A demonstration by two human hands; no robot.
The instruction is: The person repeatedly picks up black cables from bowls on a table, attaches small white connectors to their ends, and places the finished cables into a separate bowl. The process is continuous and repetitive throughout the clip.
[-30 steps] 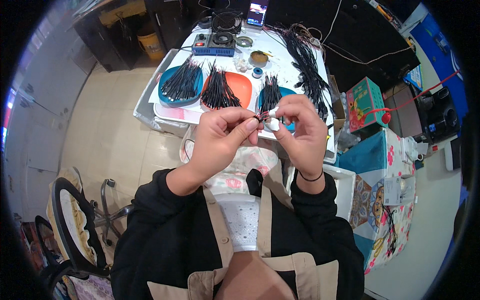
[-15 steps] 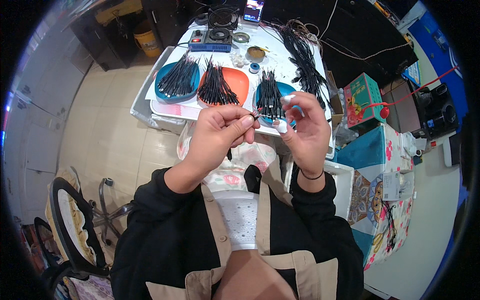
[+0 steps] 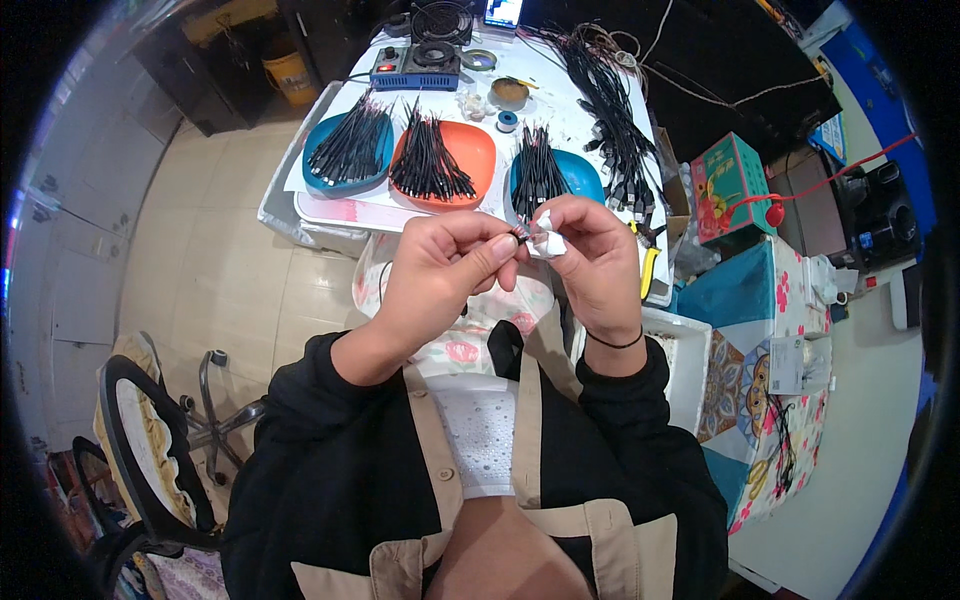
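Near the table's front edge, my left hand (image 3: 450,262) pinches a thin black cable (image 3: 519,235) between thumb and forefinger, its stripped end toward the right. My right hand (image 3: 598,262) meets it there, with white wrapping on the thumb and forefinger tips. Those two tips close on the fine wire ends, which they partly hide. Behind my hands lie bundles of similar black cables (image 3: 540,165). They rest in a left blue tray (image 3: 383,168), an orange tray (image 3: 472,150) and a right blue tray (image 3: 583,175).
Yellow-handled pliers (image 3: 649,272) lie beside my right hand. Farther back are a blue heating unit (image 3: 415,72), a wire spool (image 3: 507,122), a small round tin (image 3: 510,94) and a fan (image 3: 440,22). A large cable bunch (image 3: 620,130) covers the table's right side. An office chair (image 3: 150,450) stands left.
My right hand has moved left to the cable end, and its spread thumb and forefinger have come together on the wires. The yellow-handled pliers have come into sight. My left hand keeps its pinch.
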